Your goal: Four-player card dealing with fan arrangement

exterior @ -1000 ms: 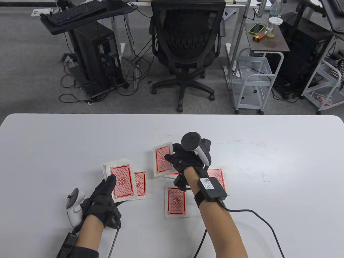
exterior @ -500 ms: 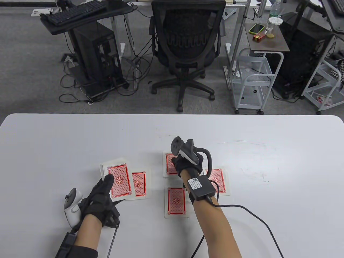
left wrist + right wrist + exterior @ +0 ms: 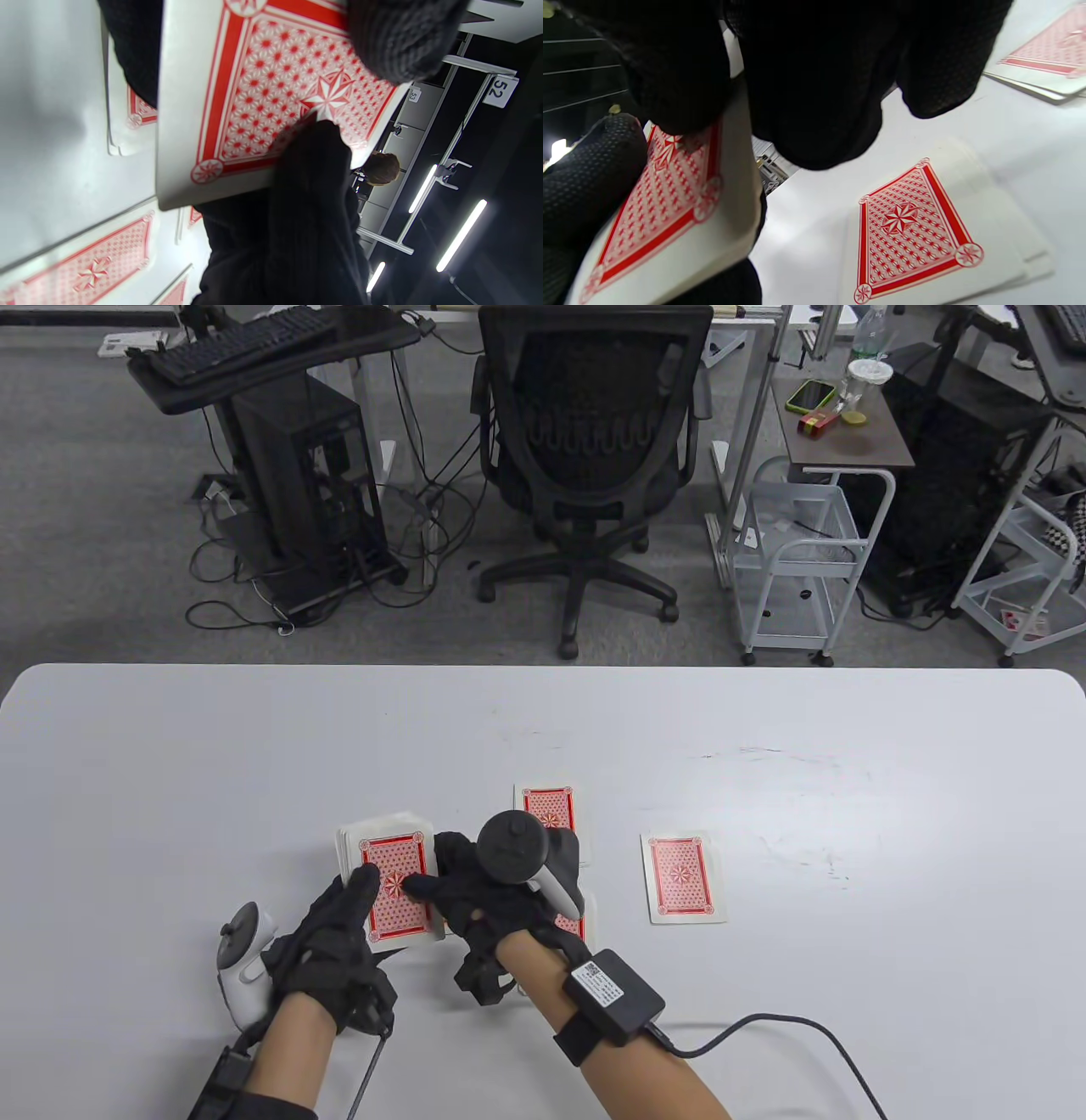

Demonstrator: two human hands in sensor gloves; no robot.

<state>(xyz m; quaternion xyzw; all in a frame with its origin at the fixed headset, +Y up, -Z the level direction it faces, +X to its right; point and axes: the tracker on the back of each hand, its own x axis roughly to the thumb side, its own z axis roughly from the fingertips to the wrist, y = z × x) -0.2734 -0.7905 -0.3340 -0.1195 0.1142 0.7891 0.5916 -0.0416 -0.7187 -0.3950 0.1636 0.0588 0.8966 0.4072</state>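
Note:
My left hand (image 3: 361, 899) holds the red-backed deck (image 3: 392, 872) a little above the table, thumb on its top card. The deck also shows in the left wrist view (image 3: 271, 93) and the right wrist view (image 3: 670, 203). My right hand (image 3: 428, 889) is at the deck's right edge; one finger (image 3: 314, 169) presses on the top card, near its star. Dealt cards lie face down: a far pile (image 3: 547, 808), a right pile (image 3: 683, 878) and a near pile (image 3: 585, 923) mostly hidden under my right wrist. The left pile (image 3: 908, 228) shows in the right wrist view.
The white table (image 3: 170, 763) is bare to the left, right and far side of the piles. My right wrist's cable (image 3: 764, 1027) trails over the near right of the table. An office chair (image 3: 585, 475) and a wire cart (image 3: 797, 551) stand beyond the far edge.
My right hand left a card on the far pile and moved back left to the deck. My left hand shifted the deck slightly right.

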